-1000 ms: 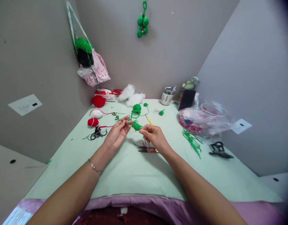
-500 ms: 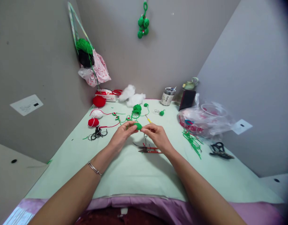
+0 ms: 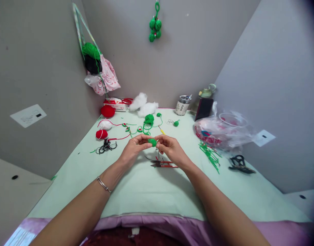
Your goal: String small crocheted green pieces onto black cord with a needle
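A small green crocheted piece point(image 3: 152, 142) is held above the table between both hands. The fingers and thumb of my left hand point(image 3: 134, 147) pinch its left side. My right hand point(image 3: 169, 146) pinches its right edge, fingers curled. Just beyond lies a ball of green yarn point(image 3: 149, 119), with loose strands running toward my hands. A yellow-handled crochet hook point(image 3: 161, 130) rests behind my right hand. Red-handled thread snips point(image 3: 163, 164) lie beneath the hands, beside dark thread ends. To the left are small green crocheted pieces point(image 3: 127, 129) with red and white parts.
Red yarn point(image 3: 101, 134), white yarn point(image 3: 105, 124) and tangled black yarn point(image 3: 105, 147) lie on the left. White stuffing point(image 3: 148, 109) and a can point(image 3: 183, 105) stand at the back. A plastic bag point(image 3: 218, 131), cut green strands point(image 3: 209, 155) and a black hair claw point(image 3: 240, 164) are at right.
My left hand has moved from the strand left of the green piece to grip the piece itself. Both hands now meet at it, slightly nearer to me.
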The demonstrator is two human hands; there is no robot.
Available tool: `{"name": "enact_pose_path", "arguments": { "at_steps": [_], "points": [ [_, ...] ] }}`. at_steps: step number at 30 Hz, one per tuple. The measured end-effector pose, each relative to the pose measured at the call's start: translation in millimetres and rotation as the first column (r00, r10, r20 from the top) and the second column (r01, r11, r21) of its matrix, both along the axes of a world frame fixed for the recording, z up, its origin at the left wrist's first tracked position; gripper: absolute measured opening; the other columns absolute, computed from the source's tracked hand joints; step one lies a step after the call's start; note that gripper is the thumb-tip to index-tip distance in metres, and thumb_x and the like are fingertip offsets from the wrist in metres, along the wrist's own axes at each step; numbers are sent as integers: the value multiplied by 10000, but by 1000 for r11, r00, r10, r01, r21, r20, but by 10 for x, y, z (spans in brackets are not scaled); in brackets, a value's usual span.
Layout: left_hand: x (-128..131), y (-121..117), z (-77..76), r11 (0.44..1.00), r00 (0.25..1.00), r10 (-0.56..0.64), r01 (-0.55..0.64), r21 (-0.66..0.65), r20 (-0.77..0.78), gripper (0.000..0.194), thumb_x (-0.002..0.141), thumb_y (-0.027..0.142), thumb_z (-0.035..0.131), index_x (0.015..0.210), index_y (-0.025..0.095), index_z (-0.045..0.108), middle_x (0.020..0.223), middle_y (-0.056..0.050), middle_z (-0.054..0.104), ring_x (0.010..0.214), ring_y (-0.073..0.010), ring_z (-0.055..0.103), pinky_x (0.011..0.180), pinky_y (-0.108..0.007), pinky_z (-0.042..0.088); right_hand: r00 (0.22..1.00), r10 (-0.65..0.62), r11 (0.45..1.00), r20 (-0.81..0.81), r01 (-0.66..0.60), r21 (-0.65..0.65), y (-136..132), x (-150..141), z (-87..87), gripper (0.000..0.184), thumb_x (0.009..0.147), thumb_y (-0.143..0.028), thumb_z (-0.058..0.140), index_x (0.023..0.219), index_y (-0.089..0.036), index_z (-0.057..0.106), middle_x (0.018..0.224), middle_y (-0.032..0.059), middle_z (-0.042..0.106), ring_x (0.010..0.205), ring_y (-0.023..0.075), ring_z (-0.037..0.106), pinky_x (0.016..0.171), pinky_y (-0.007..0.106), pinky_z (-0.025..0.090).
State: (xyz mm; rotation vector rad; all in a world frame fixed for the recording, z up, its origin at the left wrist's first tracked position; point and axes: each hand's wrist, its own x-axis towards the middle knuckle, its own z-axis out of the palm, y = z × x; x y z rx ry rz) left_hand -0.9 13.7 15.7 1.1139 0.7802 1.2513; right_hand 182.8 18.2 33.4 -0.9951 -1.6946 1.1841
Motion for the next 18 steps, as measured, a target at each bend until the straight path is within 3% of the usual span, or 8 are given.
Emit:
{"name": "enact_pose_path", "arguments": {
  "at_steps": [9, 18],
  "points": [
    [-11, 27, -31, 999, 999, 29, -28, 31, -41, 231, 686, 198, 848, 903, 188, 770, 806, -4, 684, 768, -145, 575, 747, -252, 411, 999, 12, 997, -47, -16, -72, 39, 23, -6, 201, 763, -333, 680, 854, -159, 636, 673, -7, 603, 590, 120, 544, 595, 271, 472],
    [-31, 36, -25, 997, 994, 65, -62, 39, -83, 216, 699, 235, 841, 894, 188, 763, 793, -6, 671, 765, -149, 566, 750, -264, 403, 999, 32, 997, -5, -32, -72, 36, 55, 39, 164, 765, -309, 682, 824, -156, 690, 621, -30, 546, 558, 102, 455, 559, 256, 379]
  ]
}}
